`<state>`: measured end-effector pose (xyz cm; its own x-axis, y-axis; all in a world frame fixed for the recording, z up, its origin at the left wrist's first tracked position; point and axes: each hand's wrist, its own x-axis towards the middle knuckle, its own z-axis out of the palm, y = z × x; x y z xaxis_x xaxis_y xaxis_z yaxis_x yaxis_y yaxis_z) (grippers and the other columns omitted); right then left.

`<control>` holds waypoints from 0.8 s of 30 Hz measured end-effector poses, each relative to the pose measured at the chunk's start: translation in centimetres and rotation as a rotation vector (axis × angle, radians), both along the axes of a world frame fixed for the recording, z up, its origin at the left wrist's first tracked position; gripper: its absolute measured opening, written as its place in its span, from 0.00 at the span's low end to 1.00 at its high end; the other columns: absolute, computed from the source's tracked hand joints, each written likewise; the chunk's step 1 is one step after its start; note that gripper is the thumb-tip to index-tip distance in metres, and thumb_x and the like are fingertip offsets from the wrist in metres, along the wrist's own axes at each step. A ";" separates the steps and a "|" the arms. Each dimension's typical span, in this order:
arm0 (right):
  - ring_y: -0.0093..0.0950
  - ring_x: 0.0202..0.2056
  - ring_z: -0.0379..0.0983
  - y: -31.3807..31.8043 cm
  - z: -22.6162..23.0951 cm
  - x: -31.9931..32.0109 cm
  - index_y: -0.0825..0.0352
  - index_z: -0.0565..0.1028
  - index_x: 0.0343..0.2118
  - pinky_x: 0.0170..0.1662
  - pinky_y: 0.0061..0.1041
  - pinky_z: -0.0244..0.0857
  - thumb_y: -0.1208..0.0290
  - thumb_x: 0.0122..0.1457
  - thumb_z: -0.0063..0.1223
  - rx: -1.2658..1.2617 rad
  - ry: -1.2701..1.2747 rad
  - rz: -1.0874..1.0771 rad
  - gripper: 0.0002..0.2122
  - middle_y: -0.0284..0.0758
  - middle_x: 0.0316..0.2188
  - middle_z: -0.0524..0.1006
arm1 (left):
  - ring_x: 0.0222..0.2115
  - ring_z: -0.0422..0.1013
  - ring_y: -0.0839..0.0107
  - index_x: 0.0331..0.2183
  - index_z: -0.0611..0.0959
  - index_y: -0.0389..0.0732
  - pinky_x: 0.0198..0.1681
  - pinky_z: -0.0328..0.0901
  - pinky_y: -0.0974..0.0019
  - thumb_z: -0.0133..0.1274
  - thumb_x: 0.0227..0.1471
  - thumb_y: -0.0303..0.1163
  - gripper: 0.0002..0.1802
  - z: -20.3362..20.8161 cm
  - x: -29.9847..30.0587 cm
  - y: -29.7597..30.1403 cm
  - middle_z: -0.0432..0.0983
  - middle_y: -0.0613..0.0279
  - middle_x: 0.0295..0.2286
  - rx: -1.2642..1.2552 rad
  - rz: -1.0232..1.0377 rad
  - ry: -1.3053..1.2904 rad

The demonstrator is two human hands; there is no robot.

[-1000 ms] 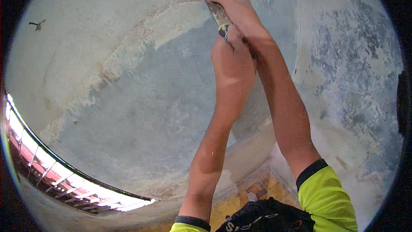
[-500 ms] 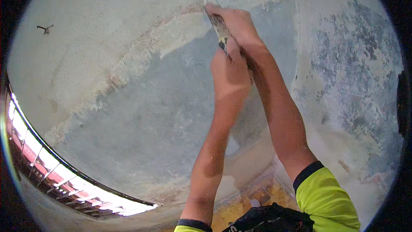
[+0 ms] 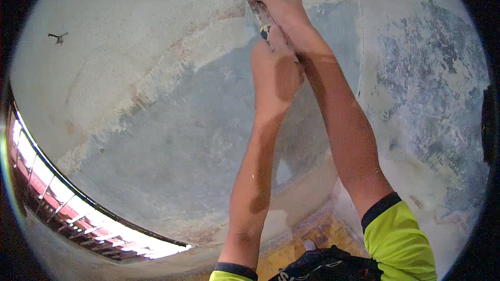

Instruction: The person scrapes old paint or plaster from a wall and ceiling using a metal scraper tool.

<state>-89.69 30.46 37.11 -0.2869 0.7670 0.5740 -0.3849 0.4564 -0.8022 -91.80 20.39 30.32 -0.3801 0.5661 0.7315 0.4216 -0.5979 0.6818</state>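
A scraper [image 3: 257,11] with a thin, plaster-smeared blade is pressed to the upper wall [image 3: 172,125], tilted up to the left. My left hand [image 3: 276,70] is wrapped round its dark handle, which shows a yellowish band. Farther up, my right hand [image 3: 285,15] grips along the blade, its thumb near the top corner. Both arms reach up close together, the right wrist passing just beside the left hand. The fingers behind the blade are hidden. Around the tool, the wall has a grey-blue patch bordered by rough, pale plaster.
A bent metal piece [image 3: 58,37] sticks out of the wall at upper left. A barred opening [image 3: 78,218] lets in bright light at lower left. To the right, another wall [image 3: 427,83] carries mottled blue patches. Below lies a yellowish surface [image 3: 297,239], beside a dark item [image 3: 328,265].
Both hands and the scraper have moved a little up the wall and slightly left. My grip on the tool looks the same.
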 end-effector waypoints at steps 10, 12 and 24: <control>0.22 0.26 0.70 -0.4 -0.7 1.4 0.71 0.81 0.28 0.32 0.26 0.65 0.51 0.50 0.66 -0.004 -0.085 0.067 0.22 0.32 0.25 0.79 | 0.13 0.62 0.73 0.30 0.72 0.35 0.15 0.58 0.65 0.40 0.64 0.41 0.18 -0.2 1.4 -0.4 0.66 0.64 0.20 -0.124 -0.034 -0.193; 0.22 0.26 0.70 0.5 -1.9 1.3 0.71 0.81 0.25 0.30 0.27 0.65 0.52 0.49 0.66 0.044 -0.116 -0.060 0.21 0.32 0.25 0.79 | 0.14 0.62 0.74 0.29 0.72 0.36 0.15 0.57 0.65 0.40 0.63 0.41 0.18 -1.0 2.3 -0.9 0.66 0.65 0.20 -0.118 -0.052 -0.165; 0.24 0.24 0.72 -0.6 -2.0 0.8 0.68 0.83 0.28 0.31 0.27 0.66 0.49 0.49 0.63 0.086 -0.089 -0.036 0.21 0.34 0.23 0.80 | 0.13 0.55 0.81 0.27 0.70 0.42 0.15 0.50 0.71 0.38 0.66 0.45 0.20 -0.8 2.6 -1.0 0.59 0.72 0.19 -0.181 0.009 -0.336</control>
<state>-88.85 29.88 35.09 -0.3130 0.7268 0.6114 -0.2964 0.5369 -0.7899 -89.20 19.44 29.54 -0.5870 0.6704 0.4538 0.1610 -0.4528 0.8770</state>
